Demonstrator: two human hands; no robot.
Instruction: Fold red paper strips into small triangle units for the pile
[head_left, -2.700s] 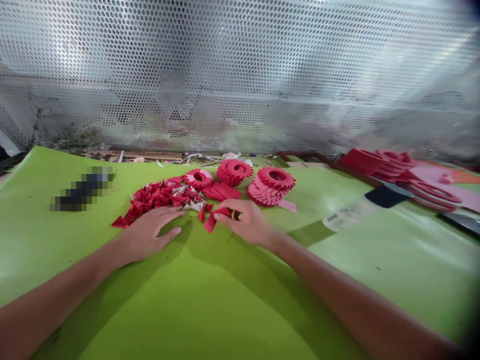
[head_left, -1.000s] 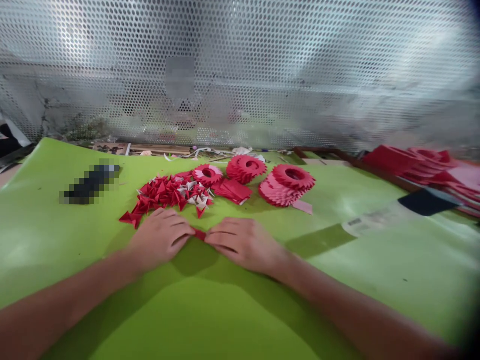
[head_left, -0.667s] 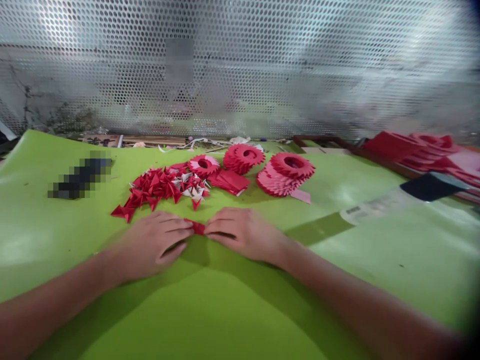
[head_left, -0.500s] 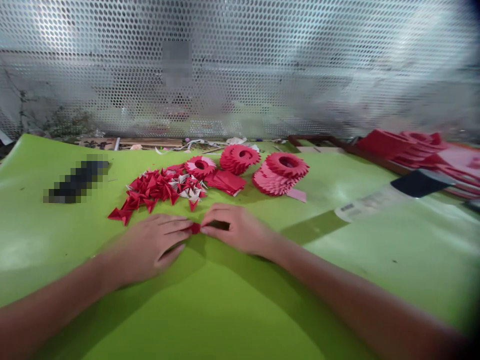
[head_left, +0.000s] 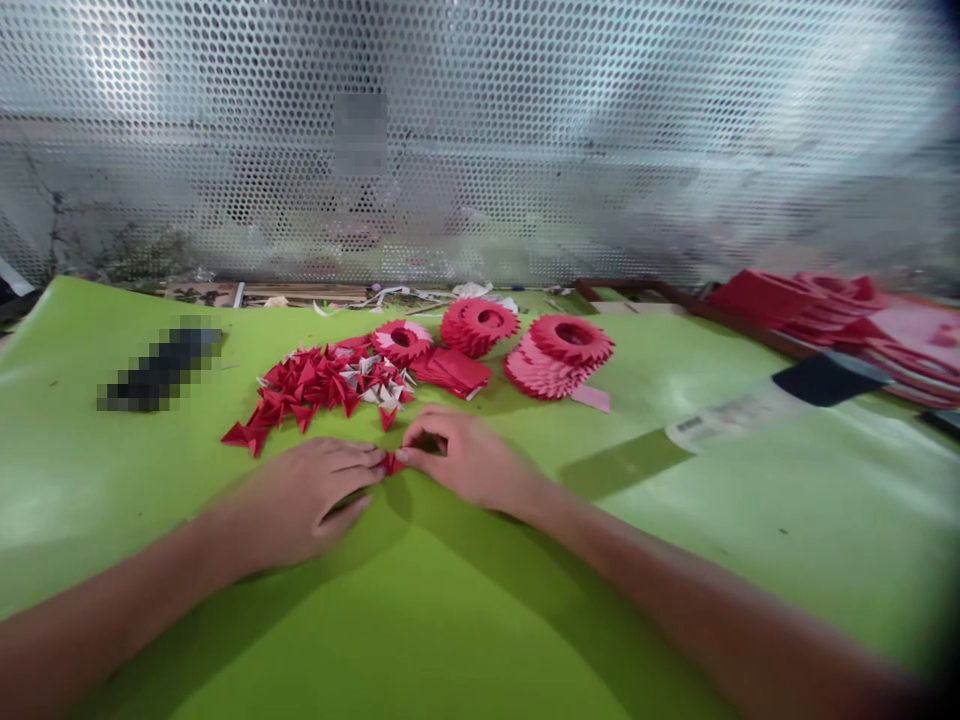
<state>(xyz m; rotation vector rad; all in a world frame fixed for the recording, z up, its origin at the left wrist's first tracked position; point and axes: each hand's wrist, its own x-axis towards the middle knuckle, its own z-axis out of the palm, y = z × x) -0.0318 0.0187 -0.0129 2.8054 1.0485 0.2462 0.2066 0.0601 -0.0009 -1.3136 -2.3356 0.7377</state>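
A small folded red paper piece point(head_left: 393, 462) lies on the green table between my two hands. My left hand point(head_left: 311, 500) rests palm down with its fingers stretched out and the thumb apart; its fingertips touch the piece's left side. Thumb and forefinger of my right hand point(head_left: 469, 455) pinch the right end of the same piece. Just beyond, a pile of folded red and white paper triangles point(head_left: 315, 385) is spread out. Beside it lies a stack of flat red paper slips point(head_left: 454, 372).
Behind the slips stand a small red-pink paper ring point(head_left: 401, 342), a red ring stack point(head_left: 480, 325) and a taller pink-and-red one point(head_left: 559, 355). A blurred dark object point(head_left: 161, 370) lies left. On the right are a clear dark-ended container point(head_left: 780, 400) and red paper pieces point(head_left: 795, 300). Perforated metal point(head_left: 480, 150) rises behind.
The red paper piece now shows a more pointed, folded outline between my fingertips. My right thumb and forefinger have shifted slightly on it. The view has tilted a little.
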